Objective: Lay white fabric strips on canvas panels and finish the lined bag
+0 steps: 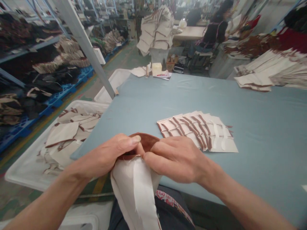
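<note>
My left hand (pixel 109 155) and my right hand (pixel 175 158) are both closed on one cream fabric piece with a brown trimmed edge (pixel 136 179), at the near edge of the blue table (pixel 251 121). The brown edge (pixel 145 140) shows between my thumbs. The cream part hangs down over my lap. A fanned row of several finished cream pieces with brown strips (pixel 199 131) lies flat on the table just beyond my right hand.
A white tray (pixel 26 169) of loose cream and brown pieces stands left of the table, with another white tray (pixel 115 81) behind it. A slanted grey post (pixel 88 48) rises between them. Stacks of cream pieces (pixel 271 72) lie at the far right. A person sits at a far table.
</note>
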The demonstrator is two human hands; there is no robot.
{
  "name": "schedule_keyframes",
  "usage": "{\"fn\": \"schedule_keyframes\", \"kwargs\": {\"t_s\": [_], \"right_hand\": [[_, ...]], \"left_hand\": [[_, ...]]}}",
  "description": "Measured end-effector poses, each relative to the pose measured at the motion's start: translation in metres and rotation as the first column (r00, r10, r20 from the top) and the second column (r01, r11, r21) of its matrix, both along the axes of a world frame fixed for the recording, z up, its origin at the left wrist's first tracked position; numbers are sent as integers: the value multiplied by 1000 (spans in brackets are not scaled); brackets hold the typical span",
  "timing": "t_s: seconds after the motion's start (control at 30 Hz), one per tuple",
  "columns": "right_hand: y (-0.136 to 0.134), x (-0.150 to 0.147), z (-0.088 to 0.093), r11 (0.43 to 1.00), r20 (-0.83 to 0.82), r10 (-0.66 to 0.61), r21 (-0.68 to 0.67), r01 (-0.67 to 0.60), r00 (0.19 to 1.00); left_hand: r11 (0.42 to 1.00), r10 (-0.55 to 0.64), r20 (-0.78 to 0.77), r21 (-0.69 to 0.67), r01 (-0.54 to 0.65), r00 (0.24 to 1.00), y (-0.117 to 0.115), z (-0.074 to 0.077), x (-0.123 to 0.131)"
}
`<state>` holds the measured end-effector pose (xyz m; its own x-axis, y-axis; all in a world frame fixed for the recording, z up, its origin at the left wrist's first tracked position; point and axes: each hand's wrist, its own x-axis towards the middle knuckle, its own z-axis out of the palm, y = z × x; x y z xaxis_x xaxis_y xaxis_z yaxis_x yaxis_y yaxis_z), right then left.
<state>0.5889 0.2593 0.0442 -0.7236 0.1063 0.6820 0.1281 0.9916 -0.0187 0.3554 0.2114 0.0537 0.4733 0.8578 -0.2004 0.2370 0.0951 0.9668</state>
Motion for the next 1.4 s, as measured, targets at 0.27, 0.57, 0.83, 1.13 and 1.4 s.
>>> {"fn": "schedule_keyframes", "kwargs": {"t_s": [0.27, 0.57, 0.83, 1.13, 1.4], "right_hand": [[-5, -3, -5, 1000, -3, -15, 12, 15, 1000], [-10, -4, 4, 1000, 12, -5, -13, 5, 1000], [-20, -6, -3, 805, -185, 65, -571, -162, 980], [-13, -14, 1, 656, -126, 61, -743, -135, 990], [-7, -19, -4, 390, -208, 140, -887, -247, 968]], "left_hand": [[935, -27, 228, -339, 106, 973, -4, -1, 1], [943, -57, 159, -317, 106, 986, -4, 4, -5], [963, -182, 115, -179, 201, 977, -2, 7, -12], [957, -167, -213, 201, 211, 963, -6, 29, -5], [899, -128, -345, 355, 255, 930, -3, 27, -7]]}}
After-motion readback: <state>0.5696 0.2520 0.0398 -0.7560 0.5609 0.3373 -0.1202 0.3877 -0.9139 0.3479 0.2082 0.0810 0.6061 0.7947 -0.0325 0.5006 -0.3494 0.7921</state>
